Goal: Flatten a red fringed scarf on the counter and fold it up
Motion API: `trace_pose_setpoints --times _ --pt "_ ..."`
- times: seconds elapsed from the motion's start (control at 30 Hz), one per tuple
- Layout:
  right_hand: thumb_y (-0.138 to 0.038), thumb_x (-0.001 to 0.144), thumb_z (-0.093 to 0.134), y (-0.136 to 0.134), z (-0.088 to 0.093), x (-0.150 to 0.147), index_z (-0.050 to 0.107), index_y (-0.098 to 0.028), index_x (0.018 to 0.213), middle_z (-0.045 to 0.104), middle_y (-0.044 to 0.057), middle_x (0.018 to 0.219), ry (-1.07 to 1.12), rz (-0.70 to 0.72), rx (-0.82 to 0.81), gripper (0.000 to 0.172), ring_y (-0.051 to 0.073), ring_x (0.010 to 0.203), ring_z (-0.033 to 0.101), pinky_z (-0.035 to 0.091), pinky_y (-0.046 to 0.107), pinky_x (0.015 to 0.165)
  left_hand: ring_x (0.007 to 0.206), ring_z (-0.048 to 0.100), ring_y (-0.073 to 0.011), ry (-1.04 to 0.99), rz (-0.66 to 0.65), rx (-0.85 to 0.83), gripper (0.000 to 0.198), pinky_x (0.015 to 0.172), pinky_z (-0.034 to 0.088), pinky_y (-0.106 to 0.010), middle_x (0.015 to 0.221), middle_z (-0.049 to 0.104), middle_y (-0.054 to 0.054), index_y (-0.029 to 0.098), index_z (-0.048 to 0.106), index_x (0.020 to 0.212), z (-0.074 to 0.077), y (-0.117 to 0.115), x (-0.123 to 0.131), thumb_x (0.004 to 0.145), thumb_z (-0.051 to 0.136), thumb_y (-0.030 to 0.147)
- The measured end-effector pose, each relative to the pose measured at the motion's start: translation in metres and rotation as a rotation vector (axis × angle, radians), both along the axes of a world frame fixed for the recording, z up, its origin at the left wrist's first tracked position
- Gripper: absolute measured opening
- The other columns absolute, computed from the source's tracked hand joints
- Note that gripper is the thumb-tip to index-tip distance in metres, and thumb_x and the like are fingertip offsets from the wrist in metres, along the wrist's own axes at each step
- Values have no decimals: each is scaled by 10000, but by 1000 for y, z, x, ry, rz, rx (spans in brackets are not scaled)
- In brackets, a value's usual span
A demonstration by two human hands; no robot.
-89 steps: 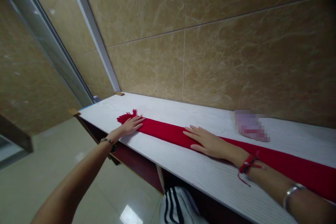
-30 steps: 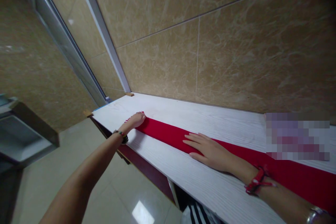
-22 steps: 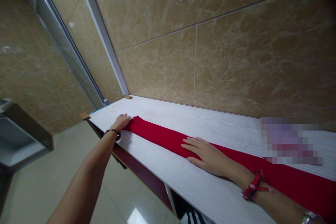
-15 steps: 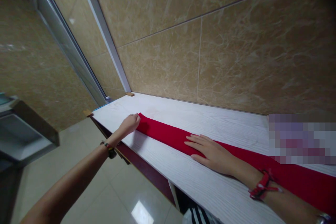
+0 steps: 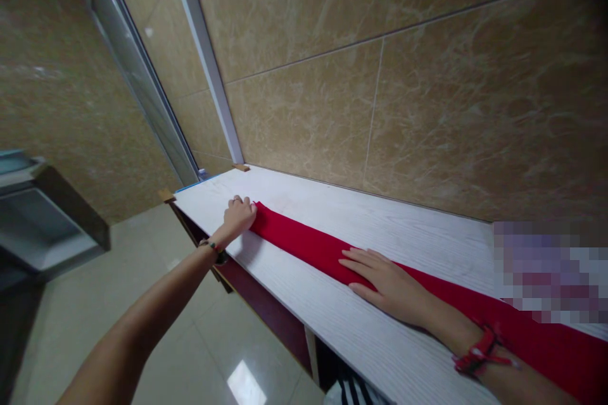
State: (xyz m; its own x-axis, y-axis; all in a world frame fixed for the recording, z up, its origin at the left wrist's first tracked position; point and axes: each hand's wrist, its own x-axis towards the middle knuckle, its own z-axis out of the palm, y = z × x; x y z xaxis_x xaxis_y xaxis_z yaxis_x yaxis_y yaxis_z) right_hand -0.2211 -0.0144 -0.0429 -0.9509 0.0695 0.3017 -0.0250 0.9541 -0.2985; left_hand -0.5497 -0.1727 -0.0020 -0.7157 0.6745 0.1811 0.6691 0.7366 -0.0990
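A long red scarf (image 5: 304,242) lies lengthwise along a white wood-grain tabletop (image 5: 332,329). My left hand (image 5: 239,214) is at the scarf's far left end, fingers curled and closed around that end, so the fringe is hidden under the hand. My right hand (image 5: 387,280) lies flat on the middle of the scarf with fingers stretched out, pressing it to the table. A red cord bracelet sits on my right wrist and a beaded band on my left.
A tan marble-tiled wall (image 5: 380,88) rises right behind the table. A blurred purple-white object (image 5: 546,272) sits at the back right. A metal door frame (image 5: 199,57) stands at the left, with glossy floor tiles (image 5: 199,354) below the table's edge.
My left hand has gone from lying flat on the scarf's fringed end to closing around that end; the fringe no longer shows. My right hand has stayed flat on the scarf.
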Motion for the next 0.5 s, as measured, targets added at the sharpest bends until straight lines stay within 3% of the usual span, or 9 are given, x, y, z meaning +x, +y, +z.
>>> trace_pose_setpoints --times 0.17,0.3,0.4,0.43,0.5 --pt "-367 855 421 -1 -3 -1 485 -209 1244 458 68 1308 -7 -7 49 424 220 1220 379 282 434 1033 1083 475 -295 -71 89 -7 356 864 372 -417 1090 540 -207 63 530 1053 -21 9 10 866 313 274" --pt "-381 864 406 -1 -4 0 466 -215 1259 439 66 1324 -8 -9 71 433 213 1230 364 266 423 1043 1084 480 -349 -127 289 28 428 838 373 -488 1144 520 -240 59 526 1097 -5 -6 -15 863 300 337" --pt "-406 881 364 -3 -1 1 425 -221 1290 403 62 1352 -37 -4 106 453 209 1255 323 231 431 1054 1184 340 -439 -103 409 73 513 845 286 -621 1285 404 -254 101 430 1237 11 -13 -21 870 262 417" --pt "-411 887 345 -3 1 2 404 -229 1302 379 58 1368 -47 -6 117 457 213 1269 296 217 444 1056 1219 271 -452 -72 404 95 545 857 256 -640 1333 345 -249 116 376 1286 14 -11 -16 870 251 445" --pt "-406 900 304 -6 5 1 353 -258 1328 317 43 1402 -73 -11 133 456 223 1295 235 194 478 1052 1262 178 -440 -7 243 110 591 899 232 -623 1390 259 -226 133 286 1345 12 1 6 868 243 480"
